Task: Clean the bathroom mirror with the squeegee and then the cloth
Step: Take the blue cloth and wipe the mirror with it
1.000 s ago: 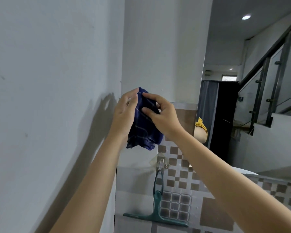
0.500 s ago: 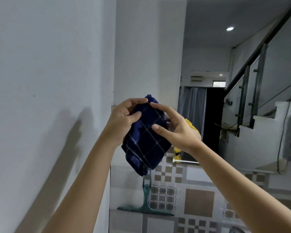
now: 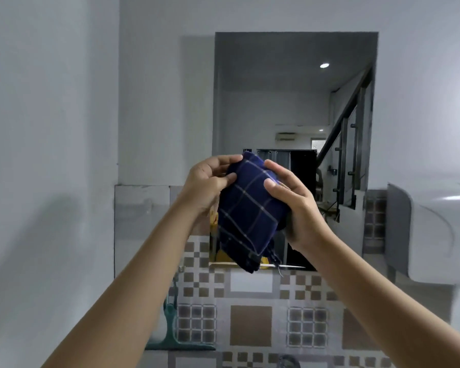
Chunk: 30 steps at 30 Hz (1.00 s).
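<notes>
Head view: we hold the soft dark blue checked cloth (image 3: 246, 213) before the rectangular wall mirror (image 3: 295, 102), left hand (image 3: 206, 181) and right hand (image 3: 294, 205) pinching its folded edges; light, limp fabric, best gripped bunched.

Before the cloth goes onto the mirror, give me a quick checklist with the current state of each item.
1. Cloth held: ok, left hand and right hand both grip it.
2. Cloth folded into a pad: ok, bunched, loose corner hanging.
3. Squeegee put away: ok, hangs against the tiled wall, lower left.
4. Mirror ahead and unobstructed: ok.
5. Cloth touching glass: not ok, held in front.
6. Streaks left on glass: cannot tell.
</notes>
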Each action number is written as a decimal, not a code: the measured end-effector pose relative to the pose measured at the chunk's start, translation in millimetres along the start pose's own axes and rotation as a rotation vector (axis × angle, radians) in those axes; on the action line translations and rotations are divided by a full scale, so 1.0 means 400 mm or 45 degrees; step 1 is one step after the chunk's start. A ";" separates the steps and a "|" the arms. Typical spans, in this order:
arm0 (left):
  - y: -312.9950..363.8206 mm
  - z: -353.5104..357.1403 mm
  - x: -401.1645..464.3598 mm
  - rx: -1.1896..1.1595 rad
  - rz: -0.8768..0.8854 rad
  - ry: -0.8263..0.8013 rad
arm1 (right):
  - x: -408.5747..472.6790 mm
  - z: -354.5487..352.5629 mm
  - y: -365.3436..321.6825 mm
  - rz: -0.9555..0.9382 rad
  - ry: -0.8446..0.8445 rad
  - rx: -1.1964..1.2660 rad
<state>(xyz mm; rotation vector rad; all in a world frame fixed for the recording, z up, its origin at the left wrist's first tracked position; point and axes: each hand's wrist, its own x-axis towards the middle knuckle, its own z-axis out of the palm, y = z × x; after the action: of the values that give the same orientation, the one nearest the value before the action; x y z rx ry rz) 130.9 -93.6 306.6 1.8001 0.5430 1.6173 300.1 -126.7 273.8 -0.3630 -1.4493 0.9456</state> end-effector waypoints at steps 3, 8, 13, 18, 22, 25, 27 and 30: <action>0.029 0.114 0.054 -0.068 0.009 0.068 | 0.002 -0.061 -0.041 -0.027 -0.004 0.113; 0.021 0.219 0.135 0.101 0.125 0.153 | 0.050 -0.147 -0.107 -0.085 0.331 0.165; -0.050 0.205 0.156 0.538 0.276 0.253 | 0.179 -0.254 -0.216 -0.080 0.866 0.199; -0.121 0.111 0.209 1.009 0.398 0.331 | 0.352 -0.321 -0.305 -0.621 0.956 -0.429; -0.190 0.046 0.259 1.231 0.456 0.415 | 0.511 -0.411 -0.330 -0.835 0.636 -1.456; -0.249 0.011 0.273 1.318 0.469 0.404 | 0.604 -0.475 -0.326 -0.859 0.477 -2.111; -0.280 -0.012 0.281 1.292 0.513 0.414 | 0.652 -0.479 -0.314 -0.890 0.588 -2.244; -0.319 -0.043 0.298 1.321 0.623 0.448 | 0.692 -0.428 -0.301 -0.860 0.806 -2.112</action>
<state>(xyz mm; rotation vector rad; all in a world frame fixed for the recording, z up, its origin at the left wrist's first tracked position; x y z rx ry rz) 147.3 81.2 302.6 2.5122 1.3784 2.2338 458.7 56.3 522.2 -1.1169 -1.2714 -1.0327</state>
